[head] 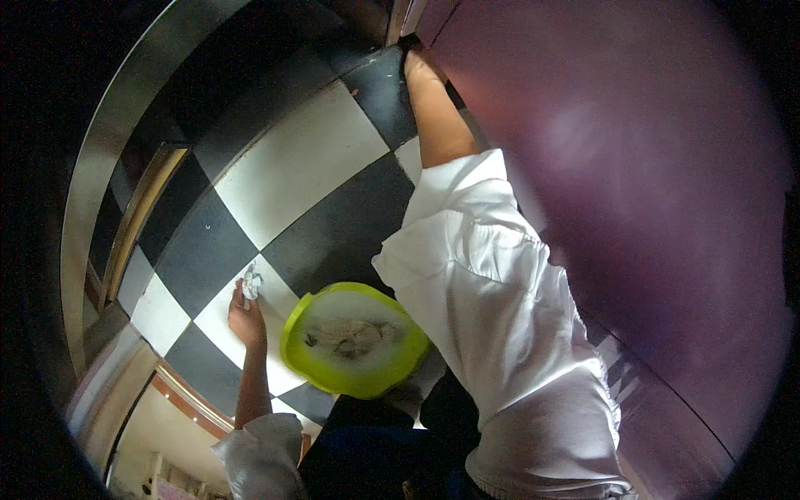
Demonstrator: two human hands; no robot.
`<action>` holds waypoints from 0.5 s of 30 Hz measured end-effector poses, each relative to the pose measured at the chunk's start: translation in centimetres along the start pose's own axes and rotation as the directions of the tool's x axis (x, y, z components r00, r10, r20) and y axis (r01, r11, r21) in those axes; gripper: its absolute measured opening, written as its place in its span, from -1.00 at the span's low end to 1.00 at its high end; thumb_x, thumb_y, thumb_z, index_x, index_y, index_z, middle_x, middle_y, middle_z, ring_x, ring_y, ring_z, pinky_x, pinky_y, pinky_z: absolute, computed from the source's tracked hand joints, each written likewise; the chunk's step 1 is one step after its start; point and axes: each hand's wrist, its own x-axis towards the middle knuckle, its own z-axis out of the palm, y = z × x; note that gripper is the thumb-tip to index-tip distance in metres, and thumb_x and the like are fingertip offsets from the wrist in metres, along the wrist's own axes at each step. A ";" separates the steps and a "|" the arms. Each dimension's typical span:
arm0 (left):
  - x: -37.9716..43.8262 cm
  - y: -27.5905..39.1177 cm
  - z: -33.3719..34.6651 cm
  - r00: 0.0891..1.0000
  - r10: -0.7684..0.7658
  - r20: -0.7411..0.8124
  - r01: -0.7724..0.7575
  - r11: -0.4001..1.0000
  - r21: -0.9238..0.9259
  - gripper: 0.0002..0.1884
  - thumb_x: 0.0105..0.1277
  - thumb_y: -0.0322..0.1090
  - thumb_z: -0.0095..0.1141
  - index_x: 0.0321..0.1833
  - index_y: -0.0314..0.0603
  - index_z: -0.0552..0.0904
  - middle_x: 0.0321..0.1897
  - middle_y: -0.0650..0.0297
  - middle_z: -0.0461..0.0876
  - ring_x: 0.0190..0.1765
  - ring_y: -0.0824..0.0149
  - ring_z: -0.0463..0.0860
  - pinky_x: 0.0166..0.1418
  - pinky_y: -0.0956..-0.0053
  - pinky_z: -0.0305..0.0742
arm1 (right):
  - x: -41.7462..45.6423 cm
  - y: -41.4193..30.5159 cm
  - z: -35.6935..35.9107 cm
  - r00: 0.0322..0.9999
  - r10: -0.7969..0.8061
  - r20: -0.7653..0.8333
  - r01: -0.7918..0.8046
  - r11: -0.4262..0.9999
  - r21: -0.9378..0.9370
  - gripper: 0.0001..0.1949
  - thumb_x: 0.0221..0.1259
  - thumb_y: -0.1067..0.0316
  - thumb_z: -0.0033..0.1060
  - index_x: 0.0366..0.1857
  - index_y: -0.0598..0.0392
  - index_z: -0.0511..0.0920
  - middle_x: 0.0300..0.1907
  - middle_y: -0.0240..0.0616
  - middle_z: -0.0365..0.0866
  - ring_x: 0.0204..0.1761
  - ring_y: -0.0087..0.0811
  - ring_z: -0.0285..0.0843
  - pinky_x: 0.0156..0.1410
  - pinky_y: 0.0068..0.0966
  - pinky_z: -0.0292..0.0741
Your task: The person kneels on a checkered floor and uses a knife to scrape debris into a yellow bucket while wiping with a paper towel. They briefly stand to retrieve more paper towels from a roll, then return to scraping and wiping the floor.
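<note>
My left hand [247,319] has its fingers closed on a crumpled whitish item [252,281], perhaps a wrapper or plastic, over a white floor tile. To its right a lime-green plastic basin [292,337] holds cloudy, sudsy water with a soaked brownish item in it, perhaps a cloth. My right arm, in a rolled-up white sleeve, stretches far forward along the purple panel. My right hand [420,65] is at the top of the picture, low by the panel's edge; its fingers are dark and partly hidden, so what it touches cannot be told.
A glossy purple panel [625,156] fills the right side. Black and white checkered tiles [306,162] cover the floor. At the left are a curved metallic edge [125,87] and a yellowish wooden strip [140,212]. A light-coloured area with a brown border [194,400] lies at the lower left.
</note>
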 end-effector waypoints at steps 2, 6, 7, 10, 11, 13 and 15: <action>0.0 -1.3 0.5 0.998 0.054 -0.033 -0.054 0.999 -0.003 -0.61 0.18 -0.43 0.12 0.12 -0.10 0.53 0.00 0.03 0.57 0.02 0.18 0.60 0.04 0.36 0.49 | 0.5 -0.1 0.2 1.000 -0.015 0.011 0.015 1.000 -0.020 -0.62 0.35 0.06 -0.28 -0.35 0.18 0.46 -0.46 -0.01 0.61 -0.41 -0.09 0.62 -0.31 -0.24 0.54; -0.4 -0.8 0.5 0.996 0.081 -0.038 -0.082 0.996 -0.034 -0.60 0.19 -0.40 0.13 0.13 -0.09 0.52 0.01 0.03 0.55 0.00 0.13 0.60 0.04 0.35 0.49 | 0.2 0.8 0.4 0.999 -0.042 0.024 0.043 0.998 -0.048 -0.62 0.34 0.06 -0.28 -0.36 0.18 0.47 -0.46 -0.02 0.61 -0.42 -0.11 0.62 -0.32 -0.25 0.54; -0.3 -0.2 0.3 0.997 0.067 -0.033 -0.068 0.997 -0.029 -0.60 0.19 -0.40 0.13 0.13 -0.09 0.52 0.01 0.03 0.55 -0.01 0.12 0.60 0.04 0.35 0.49 | -0.1 1.1 0.4 0.998 -0.051 0.024 0.052 0.997 -0.055 -0.62 0.34 0.07 -0.28 -0.37 0.18 0.48 -0.46 -0.02 0.61 -0.42 -0.11 0.61 -0.32 -0.25 0.54; -0.3 0.3 0.1 0.988 0.144 -0.055 -0.141 0.989 0.050 -0.60 0.20 -0.38 0.13 0.14 -0.10 0.51 -0.01 0.04 0.56 0.02 0.13 0.58 0.08 0.33 0.47 | -1.1 2.3 0.1 0.997 -0.069 0.018 0.070 0.994 -0.081 -0.62 0.34 0.07 -0.27 -0.38 0.17 0.48 -0.46 -0.03 0.61 -0.43 -0.12 0.61 -0.33 -0.25 0.53; -0.3 0.7 0.0 0.992 0.122 -0.039 -0.121 0.992 0.031 -0.61 0.20 -0.39 0.12 0.13 -0.10 0.52 -0.01 0.04 0.56 0.03 0.13 0.57 0.09 0.33 0.46 | -1.6 3.0 -0.1 0.997 -0.072 0.011 0.073 0.993 -0.094 -0.62 0.34 0.07 -0.27 -0.38 0.17 0.49 -0.46 -0.04 0.61 -0.43 -0.13 0.61 -0.33 -0.26 0.53; -0.8 1.0 -0.6 0.998 0.055 -0.020 -0.055 0.998 0.009 -0.62 0.21 -0.39 0.12 0.12 -0.11 0.53 0.00 0.05 0.56 0.05 0.13 0.56 0.12 0.32 0.44 | -3.1 3.2 0.0 0.995 -0.096 0.008 0.097 0.990 -0.107 -0.62 0.34 0.07 -0.26 -0.39 0.17 0.49 -0.46 -0.04 0.60 -0.43 -0.13 0.61 -0.34 -0.26 0.53; -0.6 0.5 -0.2 0.995 0.092 -0.028 -0.092 0.996 0.003 -0.63 0.21 -0.40 0.11 0.12 -0.12 0.53 0.02 0.06 0.56 0.07 0.13 0.55 0.13 0.33 0.42 | -5.2 5.1 -0.3 0.995 -0.100 -0.007 0.098 0.981 -0.168 -0.62 0.34 0.08 -0.26 -0.40 0.17 0.50 -0.46 -0.05 0.60 -0.44 -0.14 0.61 -0.34 -0.26 0.53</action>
